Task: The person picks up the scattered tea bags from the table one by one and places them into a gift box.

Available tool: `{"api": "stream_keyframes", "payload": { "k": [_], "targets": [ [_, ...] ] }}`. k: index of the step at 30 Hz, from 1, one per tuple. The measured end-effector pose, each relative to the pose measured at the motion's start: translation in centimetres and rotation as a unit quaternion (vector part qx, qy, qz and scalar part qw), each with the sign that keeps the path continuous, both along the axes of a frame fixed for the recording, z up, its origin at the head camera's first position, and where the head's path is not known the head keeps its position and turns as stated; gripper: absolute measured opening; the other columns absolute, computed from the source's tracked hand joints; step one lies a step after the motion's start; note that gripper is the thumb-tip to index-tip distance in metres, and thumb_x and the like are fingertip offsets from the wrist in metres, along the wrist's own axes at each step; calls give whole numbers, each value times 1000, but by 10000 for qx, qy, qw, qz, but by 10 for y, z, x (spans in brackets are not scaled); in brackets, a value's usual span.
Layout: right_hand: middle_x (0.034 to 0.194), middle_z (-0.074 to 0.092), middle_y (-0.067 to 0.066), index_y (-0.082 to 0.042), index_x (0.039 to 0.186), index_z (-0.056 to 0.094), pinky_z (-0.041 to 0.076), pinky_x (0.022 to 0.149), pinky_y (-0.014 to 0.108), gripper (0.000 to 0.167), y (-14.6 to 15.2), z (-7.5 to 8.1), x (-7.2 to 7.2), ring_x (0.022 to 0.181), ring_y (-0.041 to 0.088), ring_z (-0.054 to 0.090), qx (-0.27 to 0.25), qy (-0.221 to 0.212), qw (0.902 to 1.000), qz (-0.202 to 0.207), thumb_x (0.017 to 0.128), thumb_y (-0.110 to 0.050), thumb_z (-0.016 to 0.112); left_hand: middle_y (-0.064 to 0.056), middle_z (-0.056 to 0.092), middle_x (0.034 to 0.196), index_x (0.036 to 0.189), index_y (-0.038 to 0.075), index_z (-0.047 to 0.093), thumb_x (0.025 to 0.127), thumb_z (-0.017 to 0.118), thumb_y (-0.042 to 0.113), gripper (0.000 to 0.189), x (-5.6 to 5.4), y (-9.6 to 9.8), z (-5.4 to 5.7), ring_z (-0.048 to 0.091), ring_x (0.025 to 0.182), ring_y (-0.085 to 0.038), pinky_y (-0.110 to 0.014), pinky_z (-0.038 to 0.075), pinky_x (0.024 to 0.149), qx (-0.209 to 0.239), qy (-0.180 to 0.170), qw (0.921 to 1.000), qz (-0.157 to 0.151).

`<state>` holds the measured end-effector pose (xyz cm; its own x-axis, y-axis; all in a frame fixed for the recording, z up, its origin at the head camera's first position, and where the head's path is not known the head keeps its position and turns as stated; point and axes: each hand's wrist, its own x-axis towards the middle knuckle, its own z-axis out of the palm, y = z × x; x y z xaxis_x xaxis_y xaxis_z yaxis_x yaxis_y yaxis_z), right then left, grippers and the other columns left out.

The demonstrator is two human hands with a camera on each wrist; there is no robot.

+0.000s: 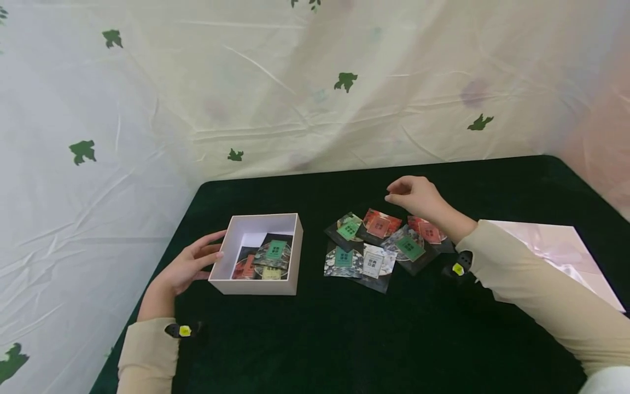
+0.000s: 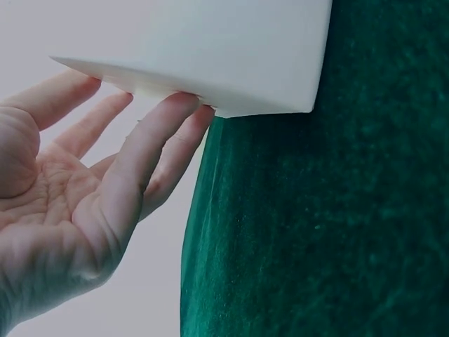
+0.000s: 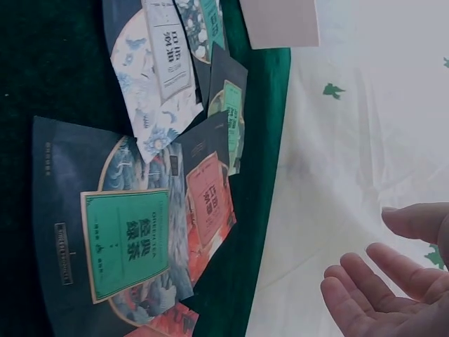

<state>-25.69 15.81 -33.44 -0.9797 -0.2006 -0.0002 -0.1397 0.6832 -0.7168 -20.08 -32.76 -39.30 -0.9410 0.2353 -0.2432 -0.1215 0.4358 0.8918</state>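
Observation:
A white open-topped box stands at the left of the dark green table, with several tea sachets lying in it. My left hand is at the box's left side, its extended fingertips touching the outer wall. In the left wrist view those fingers are spread along the edge of the white box. Above the back of a loose group of tea sachets hovers my right hand, fingers loosely bent and holding nothing. The nearest sachet in the right wrist view has a green label reading GREEN TEA.
A pale pink lid-like panel with a ribbon design lies at the right, partly under the right sleeve in the head view. The dark green tablecloth covers the table. Behind it hangs a white curtain with green leaf shapes.

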Motion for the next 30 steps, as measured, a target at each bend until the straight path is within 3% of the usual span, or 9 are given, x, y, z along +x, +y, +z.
{"api": "stream_keyframes", "payload": {
  "k": [15,30],
  "targets": [
    [121,57,23,2,122,56,47,88,48,37,0,-8,11,109,35,53,64,-129,9998,121,95,-23,57,-28,24,151,152,18,19,96,56,32,68,0,1,2,34,131,-47,-59,45,94,-71,-101,9999,32],
    [121,56,24,4,124,54,47,89,48,38,-6,-27,2,110,35,53,-56,-344,9993,100,94,-19,57,-28,24,150,152,16,19,97,54,29,66,1,0,4,34,131,-46,-59,44,95,34,-112,9999,-14]
  ]
}}
